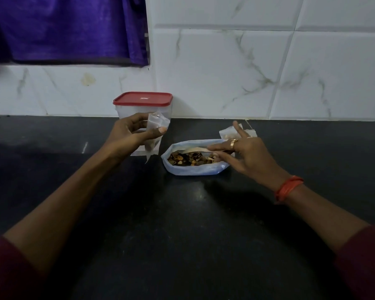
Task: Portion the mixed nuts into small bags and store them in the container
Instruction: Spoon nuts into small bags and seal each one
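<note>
A large clear bag of mixed nuts (194,161) lies open on the black counter (182,224). My left hand (130,133) holds a small clear bag (155,126) up in front of a clear container with a red lid (143,105), which is closed. My right hand (243,152) reaches over the right end of the nut bag with fingers spread and thumb and forefinger stretched toward the nuts. Whether it has nuts between its fingers is not visible. Another small bag (227,132) with some nuts lies behind my right hand.
A white marbled tile wall (247,72) rises behind the counter. A purple cloth (67,29) hangs at the upper left. More small clear bags (139,151) lie under my left hand.
</note>
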Available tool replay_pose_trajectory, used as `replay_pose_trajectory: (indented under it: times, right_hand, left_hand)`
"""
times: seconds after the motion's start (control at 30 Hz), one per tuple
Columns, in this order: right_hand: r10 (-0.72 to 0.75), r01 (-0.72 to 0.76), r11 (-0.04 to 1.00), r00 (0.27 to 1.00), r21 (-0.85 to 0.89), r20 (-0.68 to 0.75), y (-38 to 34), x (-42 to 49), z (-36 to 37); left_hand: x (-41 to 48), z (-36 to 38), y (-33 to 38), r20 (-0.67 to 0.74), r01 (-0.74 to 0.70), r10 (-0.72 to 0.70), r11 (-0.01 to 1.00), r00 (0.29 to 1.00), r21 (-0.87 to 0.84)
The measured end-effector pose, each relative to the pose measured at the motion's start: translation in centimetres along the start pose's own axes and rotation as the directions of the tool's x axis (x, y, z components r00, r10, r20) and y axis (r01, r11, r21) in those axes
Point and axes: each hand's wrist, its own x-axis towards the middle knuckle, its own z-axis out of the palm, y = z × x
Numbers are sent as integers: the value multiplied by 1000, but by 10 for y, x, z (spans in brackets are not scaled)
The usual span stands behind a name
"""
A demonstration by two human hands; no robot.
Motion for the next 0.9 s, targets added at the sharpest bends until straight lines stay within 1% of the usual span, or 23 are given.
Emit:
replay_pose_trajectory:
  times: [0.07,0.2,0.23,0.3,0.4,0.5,0.57,0.6,0.7,0.83,0.9]
  right_hand:
    - [-44,45,996,999,-81,23,-2,1,13]
    - [-27,37,994,995,-100,100,-1,5,17]
    - [-33,43,995,994,-94,105,-1,6,13]
    - [-57,62,994,997,-95,59,1,7,3]
    - [-94,86,973,995,-214,-27,10,6,-10]
    - [-115,114,932,993,-344,19,18,0,-15]
    - [-86,93,914,996,-394,34,17,-2,-12]
    - [-51,52,922,999,-385,14,16,-2,-10]
    - [78,-92,956,995,-279,-60,13,-2,-3]
    - [243,-246,965,969,-89,-43,5,0,0]
    - [280,-282,959,959,-35,-40,2,0,2]
  left_hand:
    - [0,2,-1,35,13,-13,1000,999,2]
    - [0,4,-4,67,4,-5,1000,998,16]
    - [0,4,-4,76,1,-2,1000,997,16]
    - [1,6,-4,80,3,-4,1000,997,20]
    - [0,7,-4,108,-3,-3,999,994,50]
    - [0,7,-5,143,-7,-5,996,990,85]
    - [0,7,-7,152,-5,-10,995,988,102]
    - [1,6,-7,155,-5,-11,994,988,106]
    - [1,7,-7,176,-15,-7,992,984,123]
    - [2,7,-8,232,-15,-27,985,972,175]
    - [1,7,-8,254,-5,-44,982,966,189]
